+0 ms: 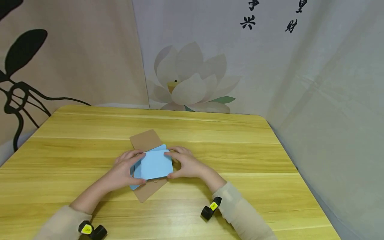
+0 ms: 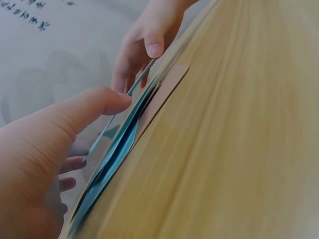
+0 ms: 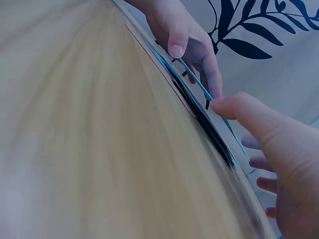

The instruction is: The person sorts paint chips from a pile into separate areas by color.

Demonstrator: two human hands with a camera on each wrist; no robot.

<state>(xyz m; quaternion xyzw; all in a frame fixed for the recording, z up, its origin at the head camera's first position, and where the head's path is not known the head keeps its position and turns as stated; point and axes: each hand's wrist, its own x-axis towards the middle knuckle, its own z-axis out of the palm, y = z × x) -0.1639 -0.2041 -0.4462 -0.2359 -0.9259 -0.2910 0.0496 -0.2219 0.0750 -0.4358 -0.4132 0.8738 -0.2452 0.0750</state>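
A light blue card [image 1: 156,164] is held level between both hands, raised above a pile. My left hand [image 1: 124,169] grips its left end, thumb at the near edge and fingers at the far edge. The right hand [image 1: 188,164] holds the opposite end in the same way. Beneath lie more blue cards [image 2: 115,152], fanned unevenly and partly hidden by the top one. A brown card [image 1: 147,140] lies at the bottom on the table, sticking out at the far and near sides. Both wrist views show a gap between the held card and the pile.
The wooden table [image 1: 234,146] extends around the pile on all sides. Behind it hangs a pale cloth [image 1: 270,66] printed with a lotus and dark characters. Small black devices with yellow labels sit on both sleeves.
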